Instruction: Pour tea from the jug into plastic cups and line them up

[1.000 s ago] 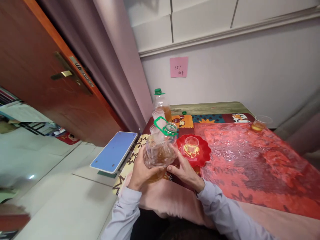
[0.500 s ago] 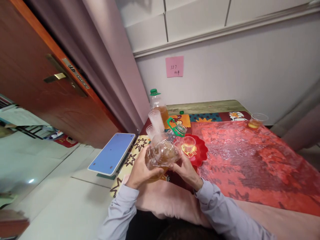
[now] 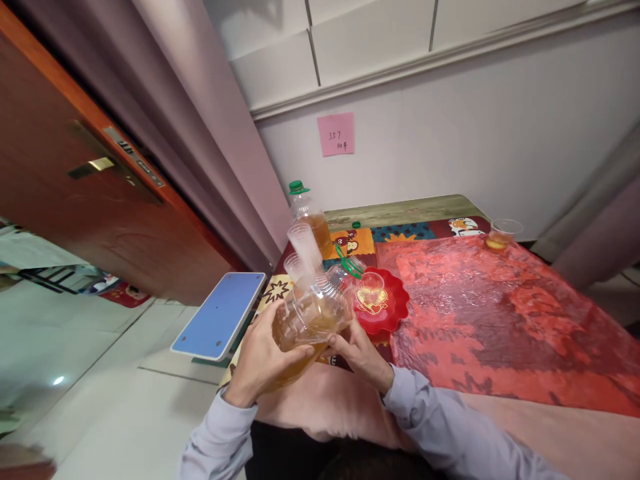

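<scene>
A large clear bottle of amber liquid [image 3: 305, 327] is held tilted, its uncapped neck with a green ring pointing up and right. My left hand [image 3: 260, 350] grips its lower left side, and my right hand [image 3: 360, 350] holds its right side. Just beyond the neck, a clear plastic cup [image 3: 371, 287] sits on a red scalloped plate [image 3: 397, 303]. Stacks of clear cups [image 3: 306, 247] stand behind the bottle. Farther back is a second bottle [image 3: 313, 217] with a green cap.
A cup with some amber liquid [image 3: 499, 237] stands at the table's far right. A green cap [image 3: 356, 225] lies near the back edge. The table has a red patterned cover [image 3: 480, 320]. A blue-topped stool [image 3: 220, 313] is at the left, near a door [image 3: 100, 200].
The held bottle has come down and left, with its neck less upright over the plate's left side. Both hands moved with it. The whole view has shifted slightly.
</scene>
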Demonstrator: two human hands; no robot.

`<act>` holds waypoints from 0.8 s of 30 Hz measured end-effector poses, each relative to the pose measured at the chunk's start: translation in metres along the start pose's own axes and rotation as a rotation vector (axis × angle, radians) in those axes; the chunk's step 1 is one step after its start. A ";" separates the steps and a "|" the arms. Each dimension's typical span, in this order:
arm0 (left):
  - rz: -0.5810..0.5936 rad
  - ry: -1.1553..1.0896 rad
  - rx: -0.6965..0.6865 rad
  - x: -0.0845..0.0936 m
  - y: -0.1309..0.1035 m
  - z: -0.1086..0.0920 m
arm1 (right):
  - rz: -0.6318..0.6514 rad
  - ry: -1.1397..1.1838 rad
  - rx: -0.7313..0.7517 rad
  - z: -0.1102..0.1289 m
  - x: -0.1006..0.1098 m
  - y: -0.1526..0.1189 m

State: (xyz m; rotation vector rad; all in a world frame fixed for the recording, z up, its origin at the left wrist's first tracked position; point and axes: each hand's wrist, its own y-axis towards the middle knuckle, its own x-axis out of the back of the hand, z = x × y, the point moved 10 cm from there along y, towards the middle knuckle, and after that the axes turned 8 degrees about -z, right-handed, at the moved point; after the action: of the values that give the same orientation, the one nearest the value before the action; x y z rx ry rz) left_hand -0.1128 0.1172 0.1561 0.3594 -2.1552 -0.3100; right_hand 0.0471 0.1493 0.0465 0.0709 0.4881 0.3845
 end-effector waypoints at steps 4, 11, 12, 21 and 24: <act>0.014 0.040 -0.036 0.006 0.001 -0.006 | -0.010 0.075 -0.037 0.001 0.001 0.002; 0.069 0.056 -0.049 0.002 0.010 0.000 | 0.041 0.176 -0.138 -0.006 0.000 0.001; 0.075 0.056 -0.047 0.000 0.011 0.002 | 0.037 0.183 -0.141 -0.008 0.000 0.001; 0.134 0.051 -0.019 -0.008 0.015 0.011 | 0.013 0.247 -0.220 -0.023 0.000 0.001; 0.152 0.062 0.010 -0.009 0.017 0.010 | 0.015 0.282 -0.237 -0.028 -0.001 0.000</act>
State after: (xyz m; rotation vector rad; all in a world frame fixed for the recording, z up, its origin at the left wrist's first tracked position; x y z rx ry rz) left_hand -0.1184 0.1370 0.1491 0.2062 -2.1095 -0.1989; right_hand 0.0335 0.1479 0.0226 -0.2124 0.7168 0.4674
